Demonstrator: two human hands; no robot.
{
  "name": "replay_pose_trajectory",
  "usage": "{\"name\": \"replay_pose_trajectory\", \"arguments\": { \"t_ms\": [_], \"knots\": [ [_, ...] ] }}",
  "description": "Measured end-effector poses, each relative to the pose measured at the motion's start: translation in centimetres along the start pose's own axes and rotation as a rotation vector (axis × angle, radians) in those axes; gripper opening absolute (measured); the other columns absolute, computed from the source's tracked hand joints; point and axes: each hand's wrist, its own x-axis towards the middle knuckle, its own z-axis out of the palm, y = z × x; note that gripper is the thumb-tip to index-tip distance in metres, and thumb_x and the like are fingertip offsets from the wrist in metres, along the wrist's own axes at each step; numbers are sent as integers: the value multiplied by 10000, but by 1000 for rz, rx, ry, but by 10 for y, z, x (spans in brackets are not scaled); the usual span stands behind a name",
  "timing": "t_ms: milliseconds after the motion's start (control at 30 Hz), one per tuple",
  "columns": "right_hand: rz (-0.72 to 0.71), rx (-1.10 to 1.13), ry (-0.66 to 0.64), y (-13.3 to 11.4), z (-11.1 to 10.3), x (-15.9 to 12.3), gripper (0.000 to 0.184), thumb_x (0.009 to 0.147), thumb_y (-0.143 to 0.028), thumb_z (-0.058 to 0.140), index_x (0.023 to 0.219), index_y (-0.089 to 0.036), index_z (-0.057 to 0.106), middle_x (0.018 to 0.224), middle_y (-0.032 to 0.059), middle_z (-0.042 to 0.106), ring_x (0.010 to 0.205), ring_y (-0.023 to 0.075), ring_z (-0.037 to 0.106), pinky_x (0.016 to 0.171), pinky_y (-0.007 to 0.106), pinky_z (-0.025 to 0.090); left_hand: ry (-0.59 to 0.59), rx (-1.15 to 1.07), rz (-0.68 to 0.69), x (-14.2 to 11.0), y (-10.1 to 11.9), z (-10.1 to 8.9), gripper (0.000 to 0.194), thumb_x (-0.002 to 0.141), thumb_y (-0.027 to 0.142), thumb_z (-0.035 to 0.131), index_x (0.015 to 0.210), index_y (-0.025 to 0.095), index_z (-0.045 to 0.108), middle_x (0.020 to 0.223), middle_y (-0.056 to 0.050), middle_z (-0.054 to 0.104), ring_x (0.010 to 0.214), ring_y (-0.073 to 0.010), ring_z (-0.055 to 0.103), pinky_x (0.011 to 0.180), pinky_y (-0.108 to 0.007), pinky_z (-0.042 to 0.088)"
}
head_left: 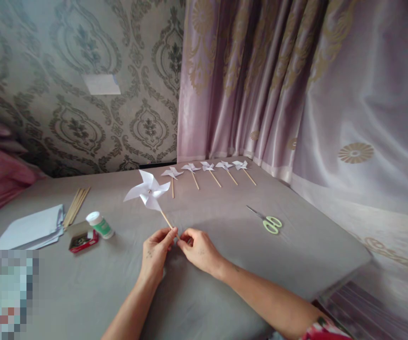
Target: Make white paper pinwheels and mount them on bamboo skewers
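Note:
A white paper pinwheel (147, 191) on a thin wooden stick is held up over the grey cloth surface (225, 264). My left hand (155, 251) pinches the lower end of the stick. My right hand (198, 249) meets it at the same spot, fingers pinched on the stick's bottom end. The paper wheel leans up and to the left of both hands. Several finished pinwheels (207, 170) lie in a row at the far edge.
Green-handled scissors (268, 221) lie to the right. On the left sit a white glue bottle with a green label (99, 224), a small red open box (82, 238), a bundle of wooden sticks (76, 206) and a stack of white paper (33, 229). A curtain hangs behind.

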Motion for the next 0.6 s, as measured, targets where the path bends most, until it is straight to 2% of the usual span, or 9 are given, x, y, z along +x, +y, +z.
{"name": "replay_pose_trajectory", "arguments": {
  "t_ms": [300,600],
  "knots": [
    [67,53,-65,1,1,4,126,774,-235,623,815,-147,703,768,41,724,677,133,630,626,214,449,-1,-5,-16,-1,1,-1,497,582,601,709,648,110,665,508,14,514,459,-74,397,453,-199,292],
    [57,40,-103,1,7,8,159,794,-262,597,800,-148,708,766,52,731,686,151,647,631,229,456,18,31,-14,1,-4,-2,520,591,635,674,643,118,653,483,22,489,441,-83,378,450,-214,276]
  ]
}}
